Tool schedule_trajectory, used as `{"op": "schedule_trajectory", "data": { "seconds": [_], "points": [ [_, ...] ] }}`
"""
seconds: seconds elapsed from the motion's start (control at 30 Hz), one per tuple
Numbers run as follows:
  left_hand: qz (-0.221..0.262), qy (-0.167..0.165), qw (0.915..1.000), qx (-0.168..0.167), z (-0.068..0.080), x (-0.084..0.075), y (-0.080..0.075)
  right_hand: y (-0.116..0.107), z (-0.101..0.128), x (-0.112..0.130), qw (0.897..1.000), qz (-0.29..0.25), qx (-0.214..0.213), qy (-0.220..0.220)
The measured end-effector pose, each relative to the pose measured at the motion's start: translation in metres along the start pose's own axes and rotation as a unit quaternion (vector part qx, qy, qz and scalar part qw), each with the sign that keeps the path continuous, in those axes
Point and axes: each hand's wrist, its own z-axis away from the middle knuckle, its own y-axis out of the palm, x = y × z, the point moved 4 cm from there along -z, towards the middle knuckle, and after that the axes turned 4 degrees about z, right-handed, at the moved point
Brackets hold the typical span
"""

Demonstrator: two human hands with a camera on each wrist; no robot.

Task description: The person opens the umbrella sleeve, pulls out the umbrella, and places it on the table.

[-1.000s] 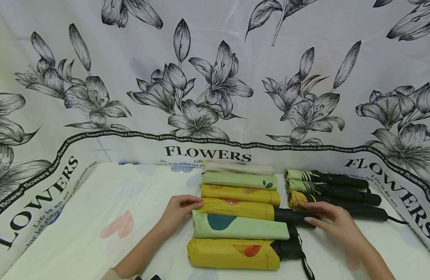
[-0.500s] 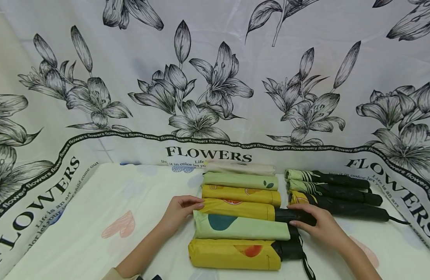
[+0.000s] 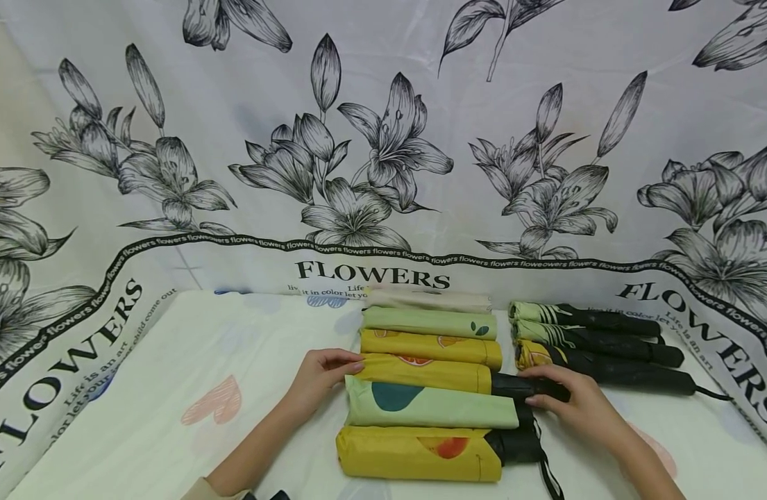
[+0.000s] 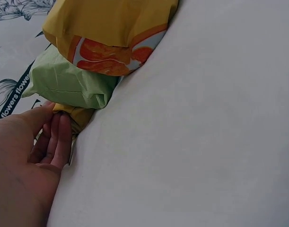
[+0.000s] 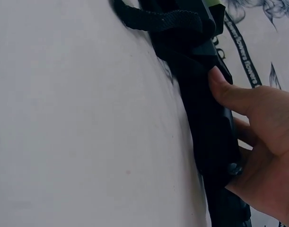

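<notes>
At frame centre I keep my right hand (image 3: 567,403) wrapped around the black handle (image 3: 527,386) while my left hand's (image 3: 321,375) straight fingers steady the yellow umbrella's (image 3: 430,373) cover end squarely.

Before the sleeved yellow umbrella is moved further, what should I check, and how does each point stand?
1. Right hand grips the black handle: ok.
2. Left hand touches the sleeve end of the yellow umbrella: ok.
3. Umbrella lies level in the row on the table: ok.
4. Handle fully seated in the sleeve: not ok, it sticks out.
5. Wrist strap free of neighbours: cannot tell.
</notes>
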Motion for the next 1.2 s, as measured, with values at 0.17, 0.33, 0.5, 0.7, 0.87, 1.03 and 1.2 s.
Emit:
{"op": "schedule_trajectory", "data": {
  "seconds": [0.17,0.33,0.5,0.7,0.87,1.03,1.2],
  "points": [
    [-0.001,0.004,1.0000,-0.001,0.001,0.000,-0.001,-0.002,0.001,-0.002,1.000,-0.006,0.010,0.015],
    [-0.002,0.009,1.0000,0.004,0.000,0.001,0.001,-0.004,0.005,-0.006,1.000,0.000,0.011,0.024],
    [-0.008,0.005,1.0000,0.000,0.001,0.000,0.001,-0.007,0.007,-0.011,0.999,0.004,0.019,0.043],
    [-0.020,-0.001,0.9998,-0.006,0.000,-0.001,-0.001,-0.013,0.008,-0.015,0.998,-0.005,0.033,0.053],
    [-0.023,0.003,0.9997,-0.007,0.000,-0.001,0.000,-0.021,0.012,-0.022,0.997,0.002,0.038,0.070],
    [-0.026,0.003,0.9996,-0.009,-0.001,0.000,-0.001,-0.028,0.016,-0.030,0.997,-0.001,0.034,0.066],
    [-0.025,0.007,0.9996,-0.007,-0.001,0.000,-0.001,-0.033,0.018,-0.035,0.997,0.011,0.036,0.070]
  ]
}}
